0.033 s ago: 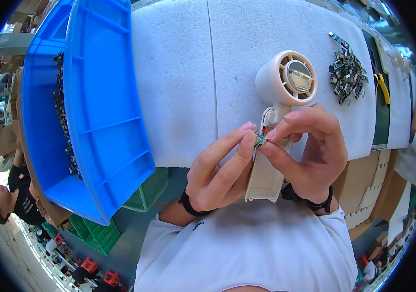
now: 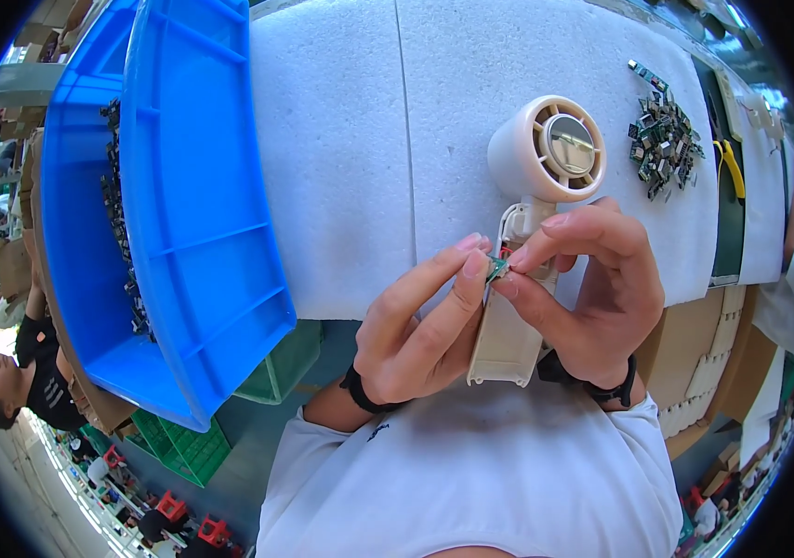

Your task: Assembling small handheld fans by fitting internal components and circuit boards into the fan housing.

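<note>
A small green circuit board (image 2: 497,269) is pinched between the fingertips of both hands. My left hand (image 2: 425,321) grips it from the left with thumb and fingers. From the right, thumb and forefinger of my right hand (image 2: 592,279) close on its other edge. Just beneath lies a cream handheld fan (image 2: 546,153), its round head away from me and its handle (image 2: 506,349) opened, the hollow inside showing. White and red wires run from the fan's neck toward the board. My fingers hide part of the handle and most of the board.
A large blue bin (image 2: 202,186) at the left holds many dark boards (image 2: 118,214). On the white foam sheet (image 2: 332,139), a pile of small circuit boards (image 2: 662,139) lies at the far right, beside yellow-handled pliers (image 2: 730,169). Green crates (image 2: 178,446) stand below left; a person (image 2: 39,372) is beyond.
</note>
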